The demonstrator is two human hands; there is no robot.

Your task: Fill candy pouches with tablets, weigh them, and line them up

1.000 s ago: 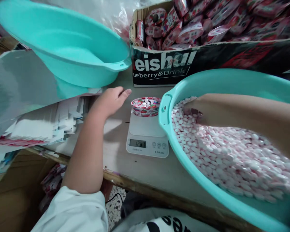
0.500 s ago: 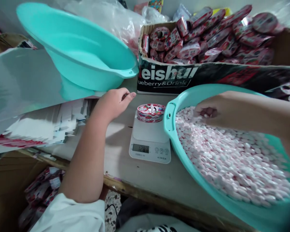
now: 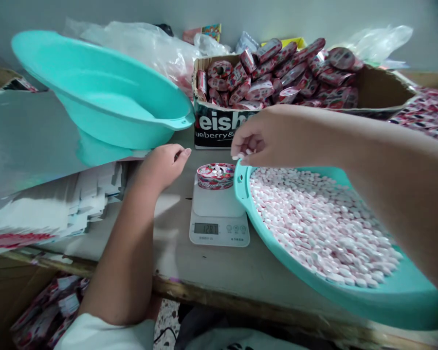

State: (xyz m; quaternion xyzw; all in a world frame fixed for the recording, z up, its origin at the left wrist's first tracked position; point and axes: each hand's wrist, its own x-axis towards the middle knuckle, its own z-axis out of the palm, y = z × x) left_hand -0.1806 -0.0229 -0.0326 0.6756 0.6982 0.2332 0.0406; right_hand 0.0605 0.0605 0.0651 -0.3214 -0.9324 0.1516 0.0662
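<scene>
A small round red tin (image 3: 215,175) with a few white candies in it sits on a white digital scale (image 3: 219,217). My right hand (image 3: 257,136) hovers just above and to the right of the tin, fingers closed on a pinch of white candies. Below it lies a teal basin (image 3: 277,243) full of pink-white candies (image 3: 314,223). My left hand (image 3: 164,165) rests on the table left of the tin, its fingers loosely curled with nothing seen in them.
A tilted empty teal basin (image 3: 102,97) stands at the back left over stacked white card sheets (image 3: 58,204). A cardboard box (image 3: 222,124) heaped with red tins sits behind the scale. Clear plastic bags (image 3: 146,46) lie at the back. The wooden table edge (image 3: 204,291) runs across the front.
My right hand came up out of the candy basin with candies and moved left to above the tin. The left hand has barely moved. The view tilted upward.
</scene>
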